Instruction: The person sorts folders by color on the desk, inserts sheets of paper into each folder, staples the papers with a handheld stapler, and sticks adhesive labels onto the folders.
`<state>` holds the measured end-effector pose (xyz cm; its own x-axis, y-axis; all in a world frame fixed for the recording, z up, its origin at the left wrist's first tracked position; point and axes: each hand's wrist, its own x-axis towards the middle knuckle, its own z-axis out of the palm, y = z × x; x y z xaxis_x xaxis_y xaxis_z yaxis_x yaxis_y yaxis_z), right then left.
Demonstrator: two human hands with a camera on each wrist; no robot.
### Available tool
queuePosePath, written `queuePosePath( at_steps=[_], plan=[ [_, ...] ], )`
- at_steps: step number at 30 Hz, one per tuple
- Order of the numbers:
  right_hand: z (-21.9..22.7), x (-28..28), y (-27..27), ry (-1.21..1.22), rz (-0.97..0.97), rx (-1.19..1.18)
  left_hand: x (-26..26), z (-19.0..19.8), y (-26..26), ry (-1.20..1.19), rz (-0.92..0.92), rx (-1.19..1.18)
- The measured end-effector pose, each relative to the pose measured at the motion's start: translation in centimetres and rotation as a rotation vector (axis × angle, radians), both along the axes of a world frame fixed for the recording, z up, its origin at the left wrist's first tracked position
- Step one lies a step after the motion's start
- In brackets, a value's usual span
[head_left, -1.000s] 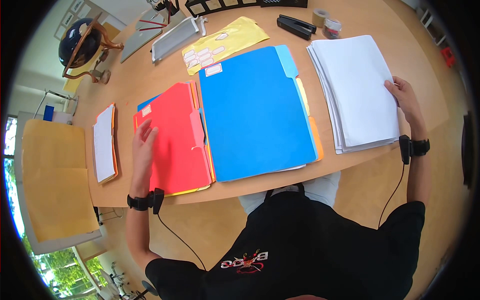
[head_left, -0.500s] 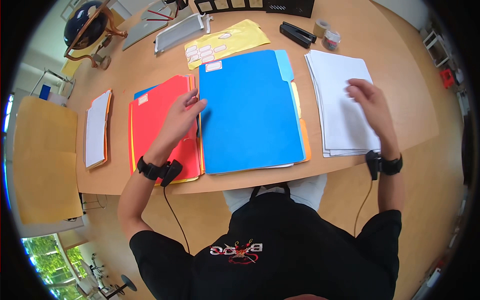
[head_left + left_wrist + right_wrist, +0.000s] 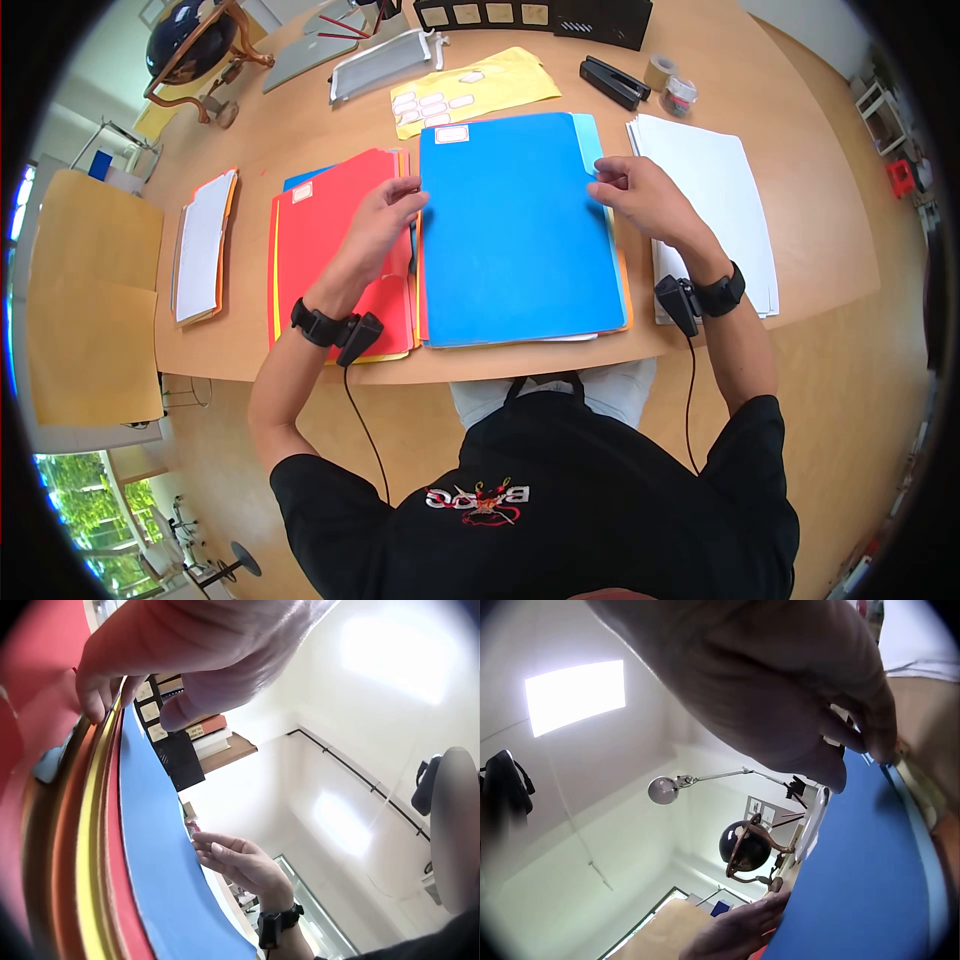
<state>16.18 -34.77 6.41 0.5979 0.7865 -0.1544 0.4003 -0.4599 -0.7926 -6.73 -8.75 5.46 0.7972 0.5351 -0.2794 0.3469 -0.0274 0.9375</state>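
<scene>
A blue file folder (image 3: 520,250) with a label at its upper left lies on top of a stack of coloured folders; orange, yellow and red edges (image 3: 90,847) show beneath it in the left wrist view. At its left edge is my left hand (image 3: 382,222), fingertips down by the folder edges and thumb apart over the blue. My right hand (image 3: 652,200) is at the upper right edge, by the light-blue tab (image 3: 590,148), with thumb over the folder and fingers bent loosely at its side. Red folders (image 3: 325,235) lie under the left forearm.
A stack of white paper (image 3: 715,180) lies on the right, partly under the right arm. Behind are a yellow sheet with labels (image 3: 500,80), a black stapler (image 3: 615,82), a tape roll (image 3: 660,70) and a small tub (image 3: 679,96). A thin paper pile (image 3: 200,245) lies far left.
My right hand has left the white paper stack and moved left to the blue folder's right edge. My left hand has moved right from over the red folders to the blue folder's left edge.
</scene>
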Motion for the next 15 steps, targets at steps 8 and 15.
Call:
queuePosePath(
  at_steps=[8,15],
  plan=[
    [-0.8,0.1,0.3,0.57,-0.116,0.237,1.7,0.5,-1.5,-0.187,0.008,-0.234],
    [0.3,-0.1,-0.2,0.781,0.021,0.197,2.1,1.0,-1.6,-0.312,0.076,-0.552]
  ],
)
